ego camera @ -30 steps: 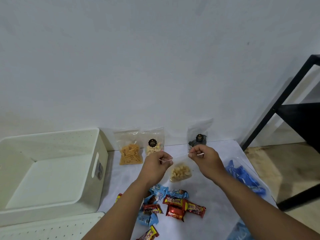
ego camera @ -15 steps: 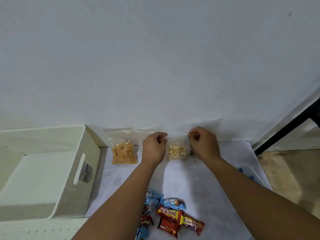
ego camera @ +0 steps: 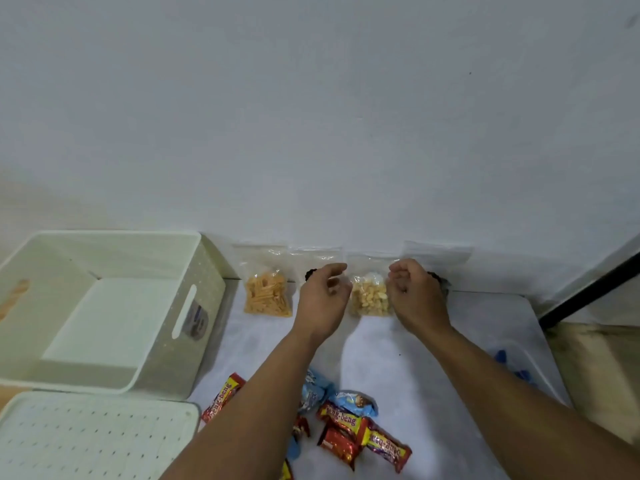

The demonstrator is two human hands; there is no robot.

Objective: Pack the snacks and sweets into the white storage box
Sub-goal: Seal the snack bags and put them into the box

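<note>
Your left hand (ego camera: 323,299) and right hand (ego camera: 414,296) sit on either side of the clear bag of pale nuts (ego camera: 369,296), which stands against the wall at the back of the surface (ego camera: 450,341). Both hands are released, fingers loosely curled, grasping nothing; whether they brush the bag's edges cannot be told. The bag of orange sticks (ego camera: 267,296) stands just left of your left hand, also against the wall. Two further clear bags lean there, largely hidden behind your hands. The white storage box (ego camera: 166,375) stands at the left with nothing inside, its perforated lid (ego camera: 93,438) lying in front of it. Red and blue wrapped sweets (ego camera: 346,427) lie loose on the surface between your forearms. A bag of blue sweets (ego camera: 509,362) lies at the right edge.
</note>
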